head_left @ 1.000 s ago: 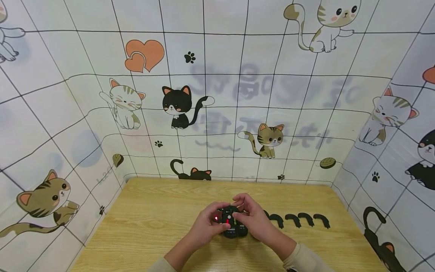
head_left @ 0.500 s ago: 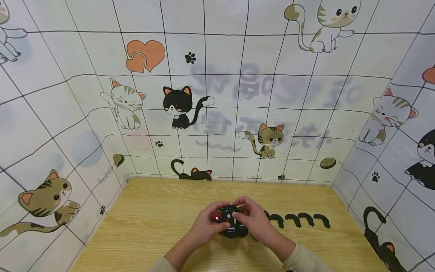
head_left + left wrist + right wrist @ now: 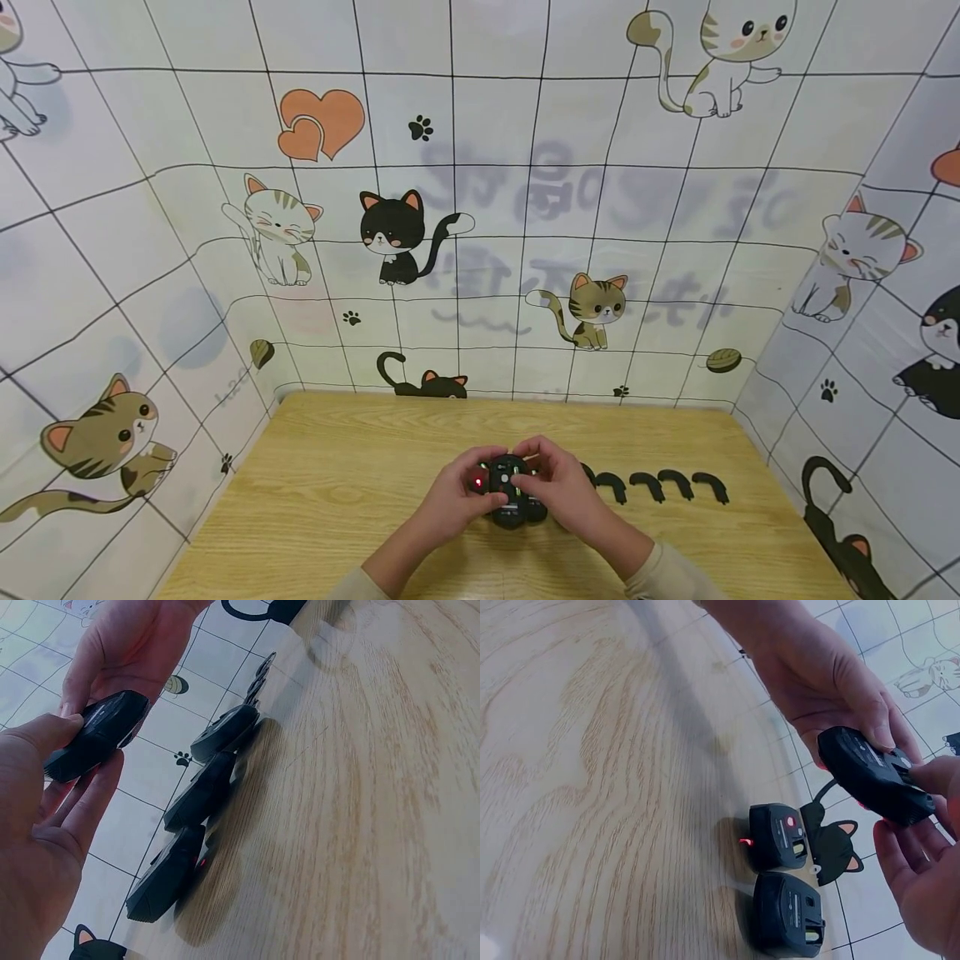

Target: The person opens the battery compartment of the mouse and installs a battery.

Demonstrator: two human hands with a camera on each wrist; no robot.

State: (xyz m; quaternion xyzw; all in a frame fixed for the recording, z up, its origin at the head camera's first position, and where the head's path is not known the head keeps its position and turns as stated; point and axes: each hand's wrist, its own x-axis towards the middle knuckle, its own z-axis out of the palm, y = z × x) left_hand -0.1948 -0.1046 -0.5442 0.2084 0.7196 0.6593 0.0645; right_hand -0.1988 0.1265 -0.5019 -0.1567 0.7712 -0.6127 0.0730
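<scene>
Both hands hold a black computer mouse (image 3: pixel 508 504) with its underside up, just above the wooden table. My left hand (image 3: pixel 453 500) grips its left side, thumb over the underside. My right hand (image 3: pixel 562 483) pinches the right side, with the thumb by a slot where a yellow-green strip shows. In the left wrist view the held mouse (image 3: pixel 101 735) is tilted between both hands. The right wrist view shows a label and openings on the underside of the held mouse (image 3: pixel 870 776). The fingers beneath it are partly hidden.
More black mice stand on the table behind the hands, one mouse (image 3: pixel 776 836) with a red light and another mouse (image 3: pixel 787 915) beside it. Several curved black covers (image 3: pixel 675 482) lie in a row at right. Cat-print sheets (image 3: pixel 487 250) surround the table (image 3: pixel 337 500).
The right fingers have lowered slightly and the held mouse has shifted a little. The red spot on its underside no longer shows. Both hands keep their hold.
</scene>
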